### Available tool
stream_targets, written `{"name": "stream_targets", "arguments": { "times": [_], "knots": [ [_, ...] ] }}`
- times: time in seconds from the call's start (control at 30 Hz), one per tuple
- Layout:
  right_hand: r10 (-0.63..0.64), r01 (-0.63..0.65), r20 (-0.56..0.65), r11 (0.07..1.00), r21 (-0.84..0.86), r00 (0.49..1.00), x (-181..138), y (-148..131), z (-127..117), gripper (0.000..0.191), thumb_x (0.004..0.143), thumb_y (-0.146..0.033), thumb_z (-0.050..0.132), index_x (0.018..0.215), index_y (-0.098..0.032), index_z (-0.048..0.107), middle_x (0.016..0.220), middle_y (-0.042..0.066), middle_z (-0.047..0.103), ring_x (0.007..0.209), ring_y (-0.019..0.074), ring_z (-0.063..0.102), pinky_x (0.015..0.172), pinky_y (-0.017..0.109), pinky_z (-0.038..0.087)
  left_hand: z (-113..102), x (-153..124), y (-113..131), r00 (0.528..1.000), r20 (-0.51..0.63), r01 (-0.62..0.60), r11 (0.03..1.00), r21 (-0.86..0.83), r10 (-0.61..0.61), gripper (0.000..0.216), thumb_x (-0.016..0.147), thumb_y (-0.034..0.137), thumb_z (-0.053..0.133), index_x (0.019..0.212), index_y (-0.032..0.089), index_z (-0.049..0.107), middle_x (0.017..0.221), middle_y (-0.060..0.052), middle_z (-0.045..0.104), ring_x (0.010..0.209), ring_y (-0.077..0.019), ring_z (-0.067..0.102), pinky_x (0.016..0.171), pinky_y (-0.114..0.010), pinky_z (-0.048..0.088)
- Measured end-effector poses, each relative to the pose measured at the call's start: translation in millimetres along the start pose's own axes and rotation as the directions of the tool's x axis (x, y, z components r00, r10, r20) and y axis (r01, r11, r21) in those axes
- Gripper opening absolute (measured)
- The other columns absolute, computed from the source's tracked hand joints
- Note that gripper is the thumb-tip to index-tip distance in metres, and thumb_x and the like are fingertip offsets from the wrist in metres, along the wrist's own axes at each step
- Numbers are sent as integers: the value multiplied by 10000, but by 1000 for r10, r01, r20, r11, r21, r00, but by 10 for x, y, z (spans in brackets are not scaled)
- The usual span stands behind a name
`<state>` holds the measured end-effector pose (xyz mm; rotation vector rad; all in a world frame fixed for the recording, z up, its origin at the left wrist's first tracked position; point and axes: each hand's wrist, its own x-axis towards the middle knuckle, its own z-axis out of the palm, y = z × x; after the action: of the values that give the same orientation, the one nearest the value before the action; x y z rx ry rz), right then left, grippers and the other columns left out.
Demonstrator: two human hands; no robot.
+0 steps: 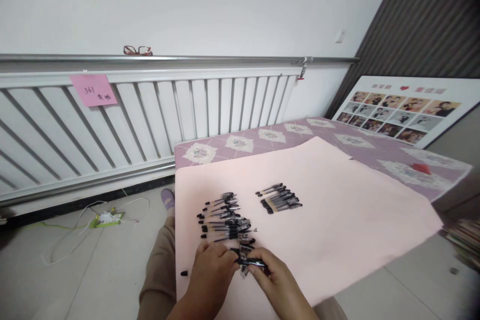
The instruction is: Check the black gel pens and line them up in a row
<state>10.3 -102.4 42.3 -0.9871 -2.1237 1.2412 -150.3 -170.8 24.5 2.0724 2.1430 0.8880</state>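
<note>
Near the front edge of the pink sheet, my left hand (213, 271) and my right hand (275, 271) meet at one black pen (252, 262). The fingers of my left hand close on its left end, and my right hand grips the dark right end. Just beyond my hands lies a loose spread of pens (225, 222) with clear barrels and black caps; several overlap. Further right, a neater row of black pens (279, 198) lies side by side. A single black cap (183, 273) sits left of my left hand. My fingers hide part of the held pen.
The pink sheet (348, 200) covers most of a table with a purple patterned cloth (255, 141). A white radiator (210, 105) stands behind it. A framed photo board (405, 110) leans at the far right. A power strip (107, 219) with cables is on the floor at left.
</note>
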Motion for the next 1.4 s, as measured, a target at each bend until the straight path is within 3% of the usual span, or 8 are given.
{"name": "stream_targets", "arguments": {
  "times": [0.2, 0.37, 0.5, 0.63, 0.77, 0.9, 1.2, 1.4],
  "knots": [
    [157, -100, -183, 952, 288, 970, -15, 111, -224, 159, 745, -374, 616, 797, -225, 596, 701, -14, 587, 687, 163, 536, 657, 258, 423, -236, 32, -36, 996, 68, 64, 997, -42, -61, 144, 823, 185, 501, 843, 263, 621, 802, 13, 622, 762, -164, 565, 715, -306, 367],
    [367, -81, -159, 560, 825, 916, -55, 132, -163, 293, 786, -460, 568, 976, -237, 554, 609, -44, 487, 554, 114, 461, 525, 231, 405, -237, 7, -28, 994, 76, 88, 992, -92, -81, 169, 829, 170, 479, 882, 265, 609, 840, 11, 619, 786, -173, 562, 727, -311, 390],
    [386, -136, -14, 358, 924, 922, -54, 32, -4, 241, 777, -434, 601, 881, -222, 548, 637, -43, 497, 566, 90, 479, 528, 207, 416, -209, -13, -2, 995, 71, 74, 992, -104, -67, 163, 811, 159, 497, 877, 261, 605, 852, 1, 615, 785, -186, 555, 721, -325, 395],
    [380, -188, -2, 462, 867, 925, -37, -62, 73, 280, 654, -343, 722, 750, -220, 490, 751, -25, 577, 627, 105, 530, 563, 226, 434, -209, -15, 7, 997, 59, 57, 994, -96, -52, 169, 798, 136, 502, 874, 249, 602, 846, -9, 609, 789, -192, 548, 724, -331, 399],
    [367, -209, -76, 674, 709, 927, -33, -74, 121, 324, 696, -427, 651, 627, -214, 418, 483, -102, 377, 411, 61, 339, 439, 191, 310, -200, -19, 14, 999, 31, 32, 997, -66, -30, 176, 783, 122, 508, 871, 245, 599, 852, -15, 608, 790, -192, 547, 725, -331, 408],
    [342, -264, -82, 837, 480, 936, -21, -19, 189, 341, 729, -520, 567, 649, -195, 504, 482, -96, 353, 390, 56, 277, 408, 195, 219, -177, -30, 36, 1000, 3, -6, 1000, -21, 6, 184, 777, 122, 513, 881, 249, 597, 851, -14, 607, 782, -190, 551, 725, -335, 412],
    [210, -176, -97, 945, 277, 973, 4, -16, 160, 286, 733, -444, 563, 597, -196, 525, 567, -37, 495, 594, 134, 444, 582, 231, 363, -142, -9, 55, 995, 94, -24, 998, 61, 19, 106, 802, 163, 525, 784, 224, 610, 770, -7, 609, 741, -171, 562, 688, -287, 407],
    [204, -168, -71, 925, 341, 976, -16, -30, 128, 163, 701, -365, 603, 708, -203, 582, 602, -41, 511, 606, 135, 468, 582, 226, 374, -156, -10, 64, 983, 179, 40, 998, 38, -46, 110, 797, 149, 533, 787, 224, 613, 792, -1, 618, 743, -182, 571, 676, -300, 412]
  ]
}}
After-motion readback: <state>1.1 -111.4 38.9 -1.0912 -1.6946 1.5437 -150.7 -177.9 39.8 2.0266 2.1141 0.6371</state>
